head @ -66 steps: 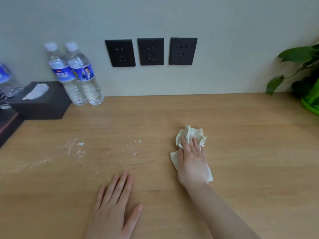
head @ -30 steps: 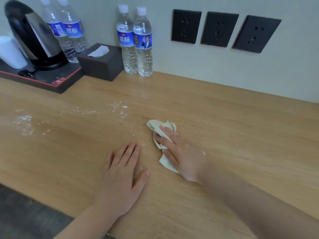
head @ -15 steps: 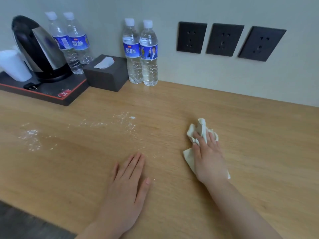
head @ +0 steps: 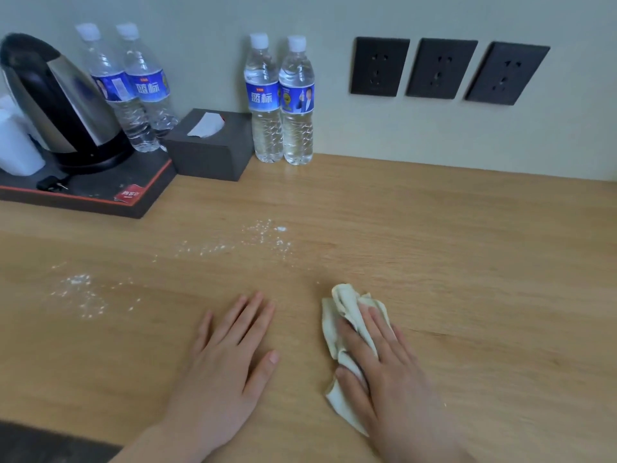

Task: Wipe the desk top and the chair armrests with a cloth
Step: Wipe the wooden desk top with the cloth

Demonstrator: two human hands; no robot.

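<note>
- Both hands lie on the desk top [head: 450, 248] in the lower half of the frame, as I see them from the head camera.
- Left hand [head: 222, 372]: flat on the wood, palm down, fingers extended and slightly spread, holding nothing.
- Right hand [head: 384, 369]: pressed palm down onto the cloth [head: 344, 312], fingers laid over it and the thumb hooked against its left edge, pinning it to the desk.
- Cloth: cream, crumpled, lower centre-right of the frame; its bunched top edge sticks out beyond the fingertips and one corner shows below the thumb.
- White powder [head: 263, 235]: scattered specks at frame centre, above the left hand; a second patch [head: 78, 289] lies at centre left. Cloth and powder are apart.
- Water bottles [head: 280, 98]: two, upright, white caps, against the wall at upper centre. Blue labels; I read "蓝标" on the left one, and the right one shows a printed figure.
- Second bottle pair [head: 133, 85], upper left: one label again reads "蓝标".
- Tissue box [head: 210, 148]: dark, with a white tissue at the slot, just left of the centre bottles.
- Kettle [head: 56, 101]: black and steel, upper left, standing on a black tray [head: 143, 198] with an orange edge line. A red tag on the tray carries writing too small for me to read.
- Wall sockets [head: 440, 68]: three black plates, upper right.
</note>
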